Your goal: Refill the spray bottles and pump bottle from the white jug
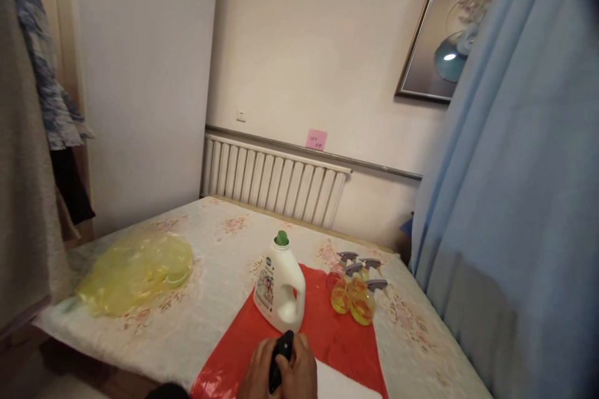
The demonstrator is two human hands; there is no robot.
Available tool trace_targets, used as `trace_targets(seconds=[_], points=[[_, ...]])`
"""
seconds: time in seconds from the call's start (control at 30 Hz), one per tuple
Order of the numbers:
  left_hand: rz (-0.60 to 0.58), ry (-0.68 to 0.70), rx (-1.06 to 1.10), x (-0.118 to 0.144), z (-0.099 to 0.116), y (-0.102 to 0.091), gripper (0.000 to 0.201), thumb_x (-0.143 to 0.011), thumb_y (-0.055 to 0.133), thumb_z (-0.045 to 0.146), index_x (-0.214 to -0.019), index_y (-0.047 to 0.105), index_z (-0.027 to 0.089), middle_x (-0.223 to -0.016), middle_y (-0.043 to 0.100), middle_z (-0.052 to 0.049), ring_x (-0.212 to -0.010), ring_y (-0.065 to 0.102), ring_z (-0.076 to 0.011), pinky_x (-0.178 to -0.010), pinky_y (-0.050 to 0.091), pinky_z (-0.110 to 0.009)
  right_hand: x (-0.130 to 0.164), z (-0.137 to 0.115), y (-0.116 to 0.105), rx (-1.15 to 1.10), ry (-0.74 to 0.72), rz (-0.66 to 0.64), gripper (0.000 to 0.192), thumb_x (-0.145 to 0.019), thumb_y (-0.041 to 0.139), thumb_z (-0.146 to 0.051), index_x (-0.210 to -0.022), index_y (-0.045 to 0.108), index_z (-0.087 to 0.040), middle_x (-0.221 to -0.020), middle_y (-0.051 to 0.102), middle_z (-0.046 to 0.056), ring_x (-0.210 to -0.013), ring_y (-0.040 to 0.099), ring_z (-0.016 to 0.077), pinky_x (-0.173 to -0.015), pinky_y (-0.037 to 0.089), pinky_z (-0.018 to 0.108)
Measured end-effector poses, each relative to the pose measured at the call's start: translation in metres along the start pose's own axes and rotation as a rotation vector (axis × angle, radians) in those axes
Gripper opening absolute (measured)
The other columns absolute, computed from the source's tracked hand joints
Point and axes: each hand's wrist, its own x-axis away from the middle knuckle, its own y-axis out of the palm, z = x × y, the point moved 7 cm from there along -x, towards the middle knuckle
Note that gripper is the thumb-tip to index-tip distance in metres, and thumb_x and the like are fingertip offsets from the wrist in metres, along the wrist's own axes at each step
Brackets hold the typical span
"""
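Observation:
My left hand and my right hand are close together at the bottom edge, both closed around a small black object whose kind I cannot make out. Just beyond them, a white detergent jug stands upright on a red plastic sheet. A green spout shows in its mouth, and its handle faces right. To the right is a cluster of several spray bottles with yellow liquid inside and grey trigger heads. A white flat thing lies beside my right hand, partly cut off by the frame.
A crumpled yellow plastic bag lies on the left of the flowered tablecloth, with a pale green round piece at its edge. Behind the table is a white radiator. A blue curtain hangs along the right.

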Motion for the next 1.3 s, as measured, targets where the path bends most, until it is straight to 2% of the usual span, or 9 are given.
trace_targets(seconds=[0.3, 0.5, 0.6, 0.67, 0.77, 0.87, 1.03, 1.17, 1.3], points=[[0.039, 0.052, 0.147, -0.001, 0.000, -0.002, 0.055, -0.080, 0.061, 0.032, -0.131, 0.049, 0.017, -0.130, 0.059, -0.019, -0.122, 0.058, -0.0311, -0.104, 0.049, -0.048, 0.004, -0.001, 0.001, -0.019, 0.073, 0.051, 0.028, -0.066, 0.055, -0.009, -0.087, 0.067, -0.022, -0.085, 0.068, 0.005, -0.083, 0.067, 0.0243, -0.071, 0.051, 0.028], [0.043, 0.015, 0.156, 0.000, -0.006, -0.001, 0.054, -0.079, 0.061, 0.032, -0.130, 0.051, 0.019, -0.132, 0.059, -0.018, -0.125, 0.056, -0.0324, -0.105, 0.048, -0.050, -0.001, -0.009, -0.002, 0.003, 0.102, 0.049, 0.015, -0.068, 0.060, -0.015, -0.081, 0.065, -0.021, -0.088, 0.065, 0.005, -0.084, 0.066, 0.0244, -0.074, 0.052, 0.029], [0.035, 0.023, 0.134, -0.002, -0.003, -0.003, 0.050, -0.080, 0.060, 0.032, -0.128, 0.052, 0.019, -0.131, 0.061, -0.018, -0.124, 0.058, -0.0323, -0.105, 0.048, -0.049, -0.001, -0.006, 0.000, -0.001, 0.063, 0.045, 0.016, -0.070, 0.057, -0.013, -0.080, 0.065, -0.021, -0.086, 0.066, 0.004, -0.081, 0.067, 0.0228, -0.074, 0.052, 0.029], [0.032, 0.035, 0.129, -0.003, 0.000, -0.005, 0.049, -0.082, 0.059, 0.033, -0.128, 0.052, 0.019, -0.130, 0.061, -0.017, -0.123, 0.058, -0.0315, -0.105, 0.049, -0.049, 0.000, 0.001, 0.003, -0.029, 0.028, 0.032, 0.024, -0.070, 0.054, -0.010, -0.087, 0.068, -0.021, -0.088, 0.069, 0.005, -0.083, 0.068, 0.0229, -0.076, 0.053, 0.029], [0.022, 0.056, 0.126, -0.003, 0.003, -0.005, 0.050, -0.083, 0.059, 0.034, -0.130, 0.051, 0.019, -0.130, 0.061, -0.017, -0.123, 0.058, -0.0305, -0.104, 0.050, -0.047, 0.002, 0.015, 0.006, -0.074, 0.023, 0.011, 0.042, -0.070, 0.051, -0.008, -0.107, 0.070, -0.018, -0.103, 0.073, 0.010, -0.098, 0.069, 0.0260, -0.088, 0.053, 0.034], [0.032, 0.048, 0.133, -0.003, 0.000, -0.003, 0.050, -0.082, 0.059, 0.033, -0.129, 0.051, 0.019, -0.130, 0.060, -0.017, -0.123, 0.058, -0.0308, -0.105, 0.049, -0.048, 0.002, 0.020, 0.008, -0.110, 0.062, -0.005, 0.048, -0.070, 0.053, -0.009, -0.114, 0.069, -0.016, -0.113, 0.072, 0.011, -0.106, 0.068, 0.0272, -0.093, 0.052, 0.036], [0.037, 0.036, 0.181, -0.003, -0.010, 0.004, 0.058, -0.075, 0.064, 0.027, -0.131, 0.050, 0.018, -0.129, 0.061, -0.018, -0.123, 0.057, -0.0332, -0.104, 0.048, -0.051, -0.002, 0.006, 0.002, -0.150, 0.099, 0.060, 0.042, -0.061, 0.060, -0.012, -0.101, 0.070, -0.019, -0.098, 0.072, 0.007, -0.094, 0.070, 0.0253, -0.085, 0.055, 0.030], [0.033, 0.048, 0.149, -0.004, -0.011, 0.004, 0.055, -0.078, 0.060, 0.026, -0.131, 0.050, 0.016, -0.130, 0.060, -0.019, -0.123, 0.057, -0.0327, -0.104, 0.048, -0.050, -0.004, 0.003, 0.002, -0.100, 0.120, 0.072, 0.030, -0.061, 0.059, -0.011, -0.088, 0.069, -0.021, -0.087, 0.069, 0.004, -0.084, 0.069, 0.0242, -0.079, 0.055, 0.030], [0.026, 0.065, 0.129, -0.004, -0.005, 0.001, 0.054, -0.079, 0.060, 0.027, -0.131, 0.050, 0.018, -0.129, 0.060, -0.019, -0.122, 0.058, -0.0321, -0.103, 0.049, -0.050, -0.003, 0.009, 0.003, -0.117, 0.118, 0.059, 0.031, -0.063, 0.056, -0.010, -0.090, 0.069, -0.019, -0.089, 0.070, 0.005, -0.086, 0.069, 0.0241, -0.082, 0.054, 0.030]])
